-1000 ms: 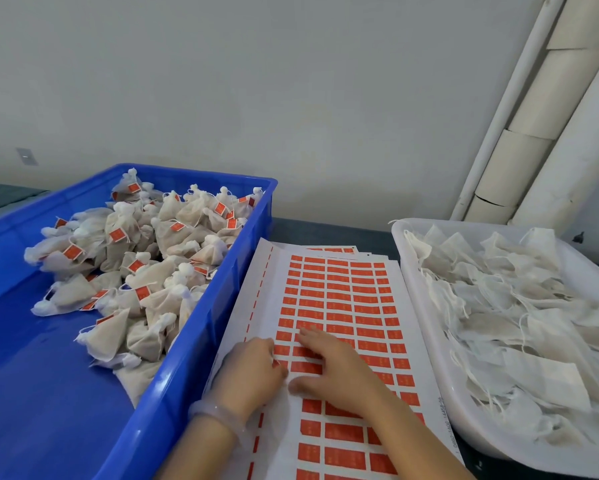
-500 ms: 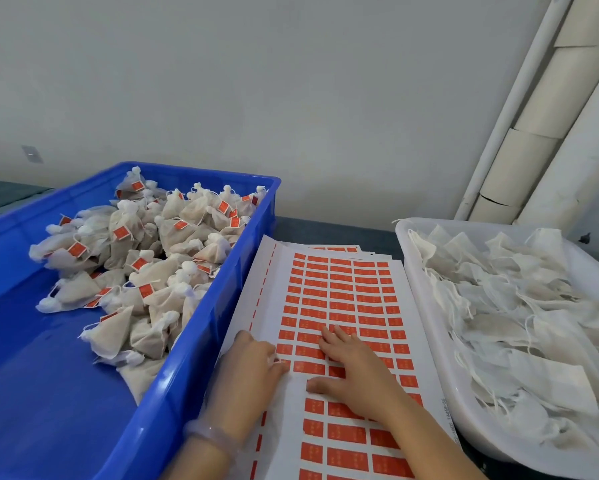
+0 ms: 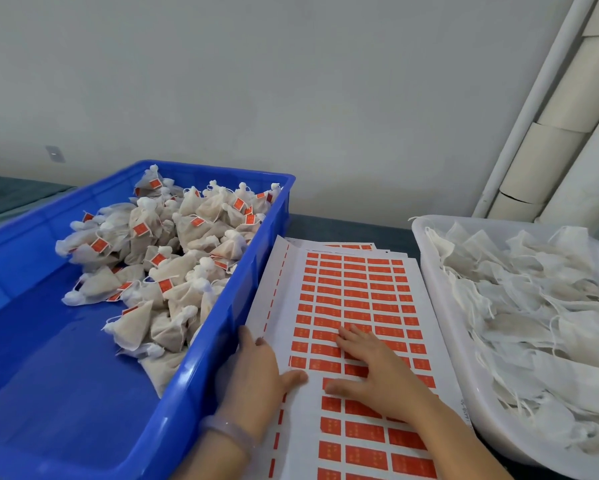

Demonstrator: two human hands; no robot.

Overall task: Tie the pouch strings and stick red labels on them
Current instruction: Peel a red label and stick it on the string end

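A white sheet of red labels (image 3: pixel 353 292) lies between two bins. My left hand (image 3: pixel 256 379) rests flat on the sheet's left margin, against the blue bin's wall, holding nothing. My right hand (image 3: pixel 377 368) lies flat on the red labels near the sheet's middle, fingers spread, with nothing in it. Tied pouches with red labels (image 3: pixel 173 258) are piled in the blue bin (image 3: pixel 256 258) at the left. Untied white pouches with loose strings (image 3: pixel 533 306) fill the white bin (image 3: pixel 429 271) at the right.
More label sheets (image 3: pixel 346 244) peek out under the top sheet at its far edge. Pale tubes and a white pipe (image 3: pixel 550 133) lean in the right corner against the grey wall. The blue bin's near left floor is bare. A dark tabletop (image 3: pixel 343 230) shows behind the sheets.
My left hand has slid left to the sheet's margin beside the blue bin. My right hand has shifted slightly right and nearer on the labels. The view has tilted a little.
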